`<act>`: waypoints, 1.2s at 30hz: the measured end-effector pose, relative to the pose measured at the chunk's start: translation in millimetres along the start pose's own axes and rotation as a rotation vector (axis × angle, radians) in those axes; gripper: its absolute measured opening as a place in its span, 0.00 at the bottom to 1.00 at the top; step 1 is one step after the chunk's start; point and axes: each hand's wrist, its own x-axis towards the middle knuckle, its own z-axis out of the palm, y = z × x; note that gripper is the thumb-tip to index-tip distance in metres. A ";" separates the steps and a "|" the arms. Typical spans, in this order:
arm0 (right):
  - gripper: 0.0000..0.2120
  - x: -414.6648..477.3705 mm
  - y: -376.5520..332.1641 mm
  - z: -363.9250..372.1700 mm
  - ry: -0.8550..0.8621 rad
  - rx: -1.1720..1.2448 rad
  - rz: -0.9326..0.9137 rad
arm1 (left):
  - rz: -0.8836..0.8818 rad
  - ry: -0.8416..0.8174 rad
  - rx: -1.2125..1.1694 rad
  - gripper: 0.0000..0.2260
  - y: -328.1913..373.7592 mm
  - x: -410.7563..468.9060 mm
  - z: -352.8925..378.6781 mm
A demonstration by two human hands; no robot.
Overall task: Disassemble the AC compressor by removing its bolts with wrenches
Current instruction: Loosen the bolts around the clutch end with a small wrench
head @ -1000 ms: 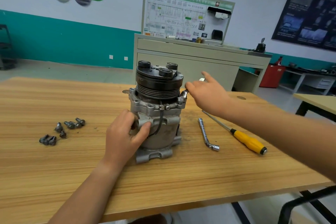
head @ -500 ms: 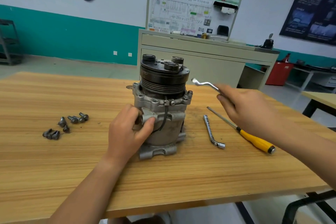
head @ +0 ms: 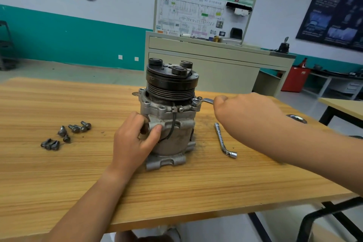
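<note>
The AC compressor (head: 172, 116) stands upright on the wooden table (head: 78, 173), its black pulley on top. My left hand (head: 135, 139) grips its grey body at the left front, thumb across a port boss. My right hand (head: 239, 114) holds a silver wrench (head: 204, 101) by its handle. The wrench's ring end sits over a bolt (head: 195, 102) on the right side of the compressor's upper flange. Several removed bolts (head: 64, 135) lie loose on the table to the left.
An L-shaped socket wrench (head: 224, 141) lies on the table right of the compressor, under my right forearm. A metal grommet (head: 297, 118) is set in the table at the far right. A grey training cabinet (head: 212, 61) stands behind the table.
My right hand lifted the wrench off the compressor, swung it out to the right, then brought it back onto the flange bolt. My left hand kept its grip on the body.
</note>
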 end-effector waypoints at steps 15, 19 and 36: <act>0.16 42.6 28.2 31.0 0.049 -0.128 -0.025 | -0.019 -0.013 -0.017 0.12 -3.7 -1.7 -1.5; 0.14 73.7 24.7 51.5 0.256 0.046 -0.041 | -0.005 -0.001 -0.023 0.11 -3.7 -2.0 -0.9; 0.24 0.2 19.3 60.8 0.355 0.497 0.118 | -0.127 -0.012 -0.117 0.12 0.8 -3.2 -6.3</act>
